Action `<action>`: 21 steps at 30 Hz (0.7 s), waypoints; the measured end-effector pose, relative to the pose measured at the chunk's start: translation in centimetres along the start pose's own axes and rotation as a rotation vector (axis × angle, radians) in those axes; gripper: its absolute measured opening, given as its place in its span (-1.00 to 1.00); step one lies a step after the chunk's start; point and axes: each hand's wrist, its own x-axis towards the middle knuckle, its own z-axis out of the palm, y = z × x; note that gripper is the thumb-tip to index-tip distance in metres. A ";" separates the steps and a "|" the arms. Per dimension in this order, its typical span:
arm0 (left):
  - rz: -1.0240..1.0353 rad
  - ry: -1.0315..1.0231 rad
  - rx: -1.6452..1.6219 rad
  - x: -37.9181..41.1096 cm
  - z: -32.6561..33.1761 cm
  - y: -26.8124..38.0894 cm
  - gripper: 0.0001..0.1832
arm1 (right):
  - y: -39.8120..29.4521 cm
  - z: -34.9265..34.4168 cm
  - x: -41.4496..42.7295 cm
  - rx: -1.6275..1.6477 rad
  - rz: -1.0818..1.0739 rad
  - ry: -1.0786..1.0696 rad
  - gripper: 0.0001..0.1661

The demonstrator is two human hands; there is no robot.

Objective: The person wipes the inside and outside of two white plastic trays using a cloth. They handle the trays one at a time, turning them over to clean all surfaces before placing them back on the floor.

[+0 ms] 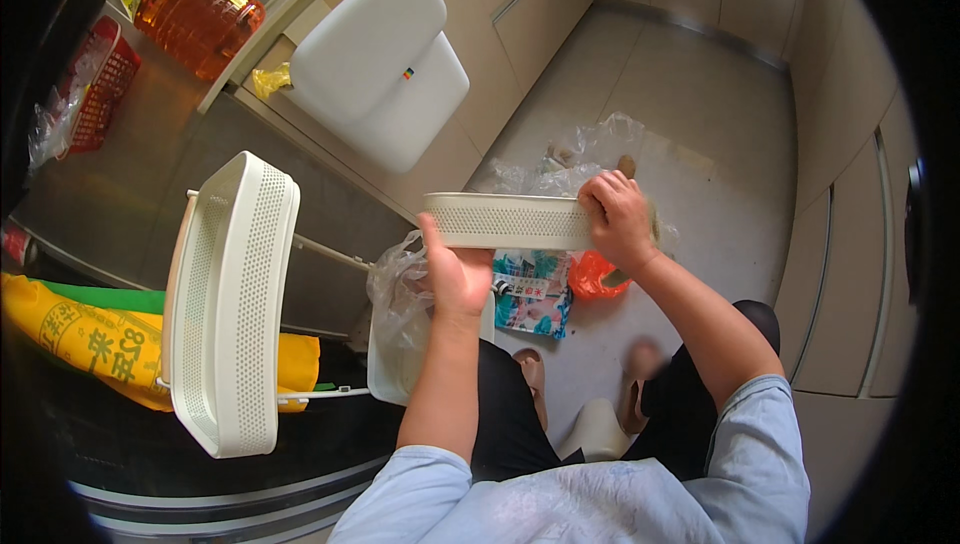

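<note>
I hold a cream-white perforated basket [510, 221] level in front of me, its long side facing me. My right hand [619, 217] grips its right end, fingers curled over the upper edge. My left hand [461, 270] supports the left end with the palm turned up and the thumb against the side; its other fingers are hidden behind or beneath the basket. To the left stands a second perforated basket [259, 304], joined to thin white rods [322, 394] and with a wooden handle bar [178, 281] along its far side.
A clear plastic bag [401, 277] hangs by a white bin [390, 364]. A printed bag [532, 311], a red plastic bag [596, 277] and clear bags [611, 139] lie on the floor. A white lidded container [382, 71], an oil jug [199, 15] and a red basket [105, 86] are at upper left.
</note>
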 end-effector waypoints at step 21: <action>0.027 0.201 0.021 0.2 -0.6 -0.9 -0.57 | -3.1 1.5 1.9 0.382 0.277 0.136 -0.92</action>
